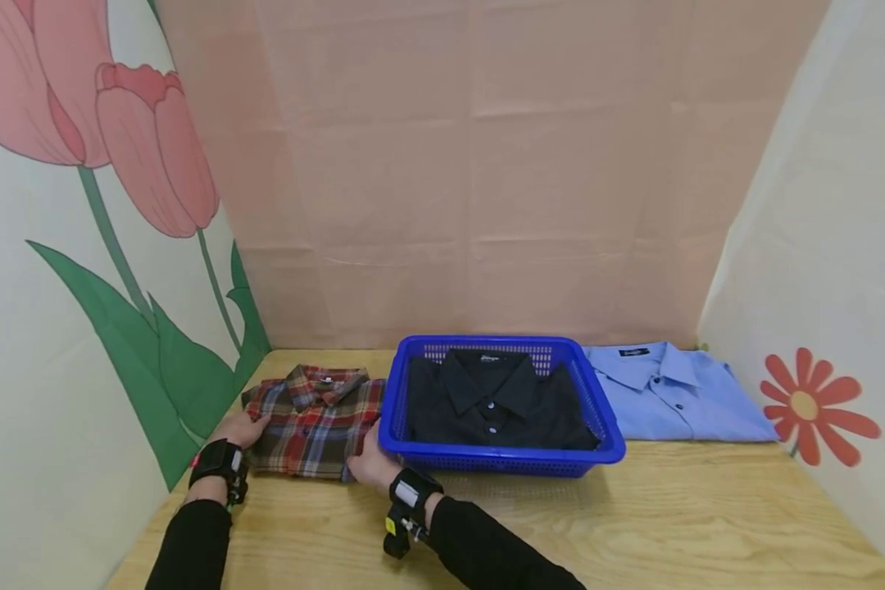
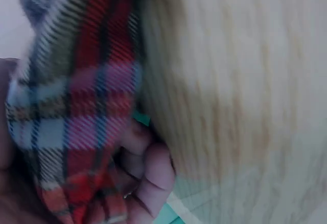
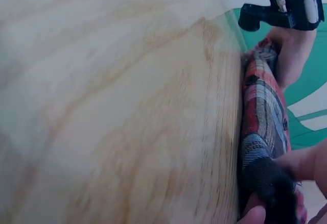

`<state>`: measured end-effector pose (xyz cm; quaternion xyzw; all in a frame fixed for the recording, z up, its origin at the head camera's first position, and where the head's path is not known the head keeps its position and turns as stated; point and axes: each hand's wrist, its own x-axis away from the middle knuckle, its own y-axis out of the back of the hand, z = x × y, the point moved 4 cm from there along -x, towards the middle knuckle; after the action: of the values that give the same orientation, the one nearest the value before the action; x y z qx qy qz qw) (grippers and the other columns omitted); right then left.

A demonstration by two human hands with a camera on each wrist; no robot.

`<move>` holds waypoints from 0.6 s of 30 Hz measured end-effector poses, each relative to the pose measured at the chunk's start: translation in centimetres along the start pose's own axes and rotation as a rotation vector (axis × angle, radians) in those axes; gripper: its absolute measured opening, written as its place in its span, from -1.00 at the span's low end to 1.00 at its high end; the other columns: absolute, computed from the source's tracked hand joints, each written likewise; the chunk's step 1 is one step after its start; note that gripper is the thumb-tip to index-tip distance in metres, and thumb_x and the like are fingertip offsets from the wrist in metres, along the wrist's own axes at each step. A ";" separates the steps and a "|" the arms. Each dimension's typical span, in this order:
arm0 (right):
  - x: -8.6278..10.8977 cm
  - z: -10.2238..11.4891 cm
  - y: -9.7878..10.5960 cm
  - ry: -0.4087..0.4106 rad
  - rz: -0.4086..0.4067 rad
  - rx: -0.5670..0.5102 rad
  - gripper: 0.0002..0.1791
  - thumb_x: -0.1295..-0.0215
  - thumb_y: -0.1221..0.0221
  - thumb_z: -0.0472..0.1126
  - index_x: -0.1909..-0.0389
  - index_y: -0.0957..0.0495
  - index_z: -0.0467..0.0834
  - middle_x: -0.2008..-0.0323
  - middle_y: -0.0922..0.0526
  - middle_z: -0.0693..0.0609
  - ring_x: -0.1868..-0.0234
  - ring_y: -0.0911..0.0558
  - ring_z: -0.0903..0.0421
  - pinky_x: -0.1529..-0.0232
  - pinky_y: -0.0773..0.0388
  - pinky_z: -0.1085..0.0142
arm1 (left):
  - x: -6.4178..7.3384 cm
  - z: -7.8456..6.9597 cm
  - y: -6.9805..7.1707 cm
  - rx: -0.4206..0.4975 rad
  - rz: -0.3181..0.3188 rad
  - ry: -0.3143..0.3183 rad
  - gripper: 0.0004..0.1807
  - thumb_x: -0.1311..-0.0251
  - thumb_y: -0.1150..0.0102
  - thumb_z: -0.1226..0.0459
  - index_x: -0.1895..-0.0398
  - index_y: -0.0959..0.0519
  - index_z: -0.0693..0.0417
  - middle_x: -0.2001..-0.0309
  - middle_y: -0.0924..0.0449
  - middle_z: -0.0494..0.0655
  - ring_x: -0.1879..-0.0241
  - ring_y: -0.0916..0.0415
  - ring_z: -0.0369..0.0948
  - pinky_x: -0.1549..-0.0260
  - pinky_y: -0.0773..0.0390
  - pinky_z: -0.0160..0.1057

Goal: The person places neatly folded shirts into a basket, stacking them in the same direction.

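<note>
A folded plaid shirt (image 1: 306, 434) in red, grey and blue lies on the wooden table, collar toward the back wall. My left hand (image 1: 239, 428) grips its left edge; in the left wrist view, curled fingers (image 2: 153, 175) reach beneath the plaid cloth (image 2: 76, 106). At its right front edge my right hand (image 1: 374, 465) pinches the cloth, thumb on top in the right wrist view, where the shirt (image 3: 265, 106) stretches between both hands. Right beside that hand stands a blue plastic basket (image 1: 501, 460) holding a folded black shirt (image 1: 442, 401).
A folded light blue shirt (image 1: 693, 401) lies to the right of the basket. Behind everything rises a pinkish-brown covered wall (image 1: 472, 180). Printed tulips decorate the left side panel (image 1: 15, 344), and a red flower marks the right one (image 1: 819, 246).
</note>
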<state>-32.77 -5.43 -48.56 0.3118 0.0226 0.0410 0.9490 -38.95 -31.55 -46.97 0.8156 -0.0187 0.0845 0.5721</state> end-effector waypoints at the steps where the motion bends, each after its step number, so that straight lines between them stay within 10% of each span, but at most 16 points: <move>1: 0.0 0.0 -0.1 -0.020 0.014 -0.021 -0.02 -0.12 -0.31 -0.25 -0.41 0.05 -0.53 -0.44 -0.05 -0.44 -0.48 -0.05 -0.28 -0.45 -0.05 -0.11 | 0.0 -0.1 0.0 0.010 0.001 -0.009 -0.33 -0.49 0.25 0.10 -0.30 -0.18 0.64 -0.15 -0.37 0.61 -0.14 -0.40 0.38 -0.11 -0.43 0.16; 9: 0.1 0.2 -0.8 -0.177 0.077 -0.246 -0.24 -0.25 -0.22 -0.09 -0.30 -0.22 -0.48 -0.27 -0.39 -0.34 -0.27 -0.41 -0.19 -0.23 -0.40 -0.06 | 0.1 -0.5 0.1 0.090 0.016 -0.006 -0.31 -0.41 0.10 0.08 -0.20 -0.30 0.67 -0.10 -0.42 0.59 -0.03 -0.49 0.30 0.01 -0.50 0.11; 18: 0.0 0.5 -1.2 -0.137 0.045 -0.168 -0.30 -0.34 -0.19 -0.10 -0.35 -0.23 -0.42 -0.32 -0.37 -0.32 -0.34 -0.38 -0.22 -0.24 -0.40 -0.05 | 0.4 -0.3 -0.3 0.139 0.012 0.115 -0.26 -0.30 0.14 0.03 -0.14 -0.34 0.67 -0.09 -0.43 0.58 0.03 -0.51 0.25 0.00 -0.50 0.11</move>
<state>-32.61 -6.75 -48.86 0.2334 -0.0528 0.0424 0.9700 -38.58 -31.12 -47.08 0.8470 0.0151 0.1358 0.5137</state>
